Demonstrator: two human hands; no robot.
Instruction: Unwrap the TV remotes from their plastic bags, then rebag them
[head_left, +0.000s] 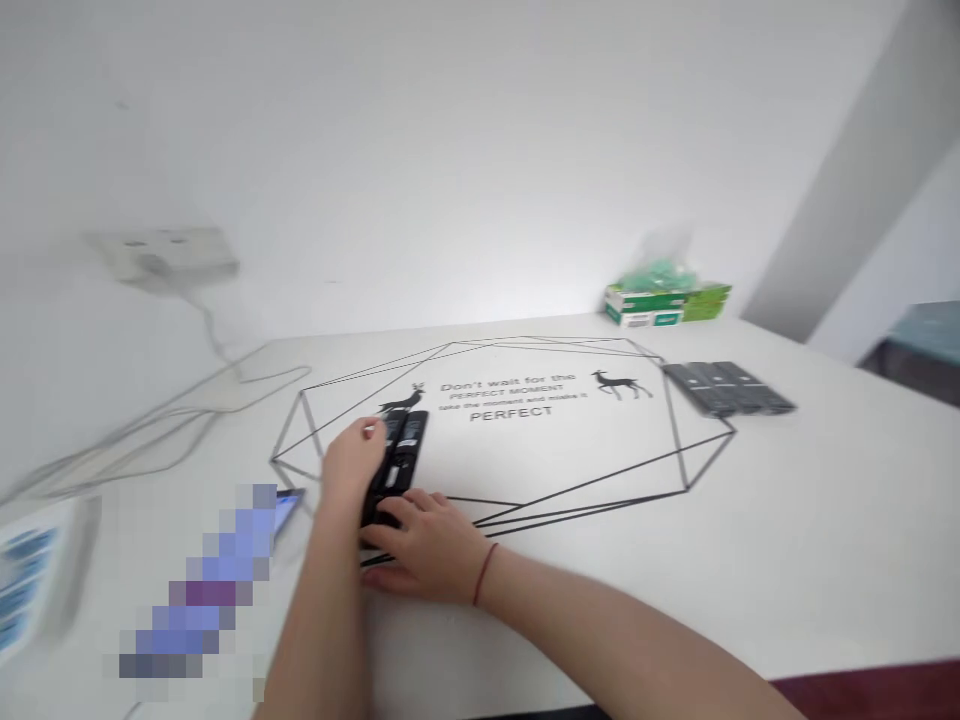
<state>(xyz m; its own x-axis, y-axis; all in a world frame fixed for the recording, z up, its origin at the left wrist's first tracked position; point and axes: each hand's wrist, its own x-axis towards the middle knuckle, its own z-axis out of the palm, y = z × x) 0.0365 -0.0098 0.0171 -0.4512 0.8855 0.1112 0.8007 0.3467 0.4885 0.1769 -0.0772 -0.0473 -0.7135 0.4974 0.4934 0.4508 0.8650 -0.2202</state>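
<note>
Two black remote controls lie side by side on the white table, pointing away from me. My left hand is cupped against their left edge, fingers curled over the top. My right hand rests at their near end, fingers closed around it; a red string circles that wrist. The picture is blurred by motion.
Several more black remotes lie in a row at the right. A green tissue box stands at the back. A wall socket with white cables is at the left. A phone lies beside my left hand.
</note>
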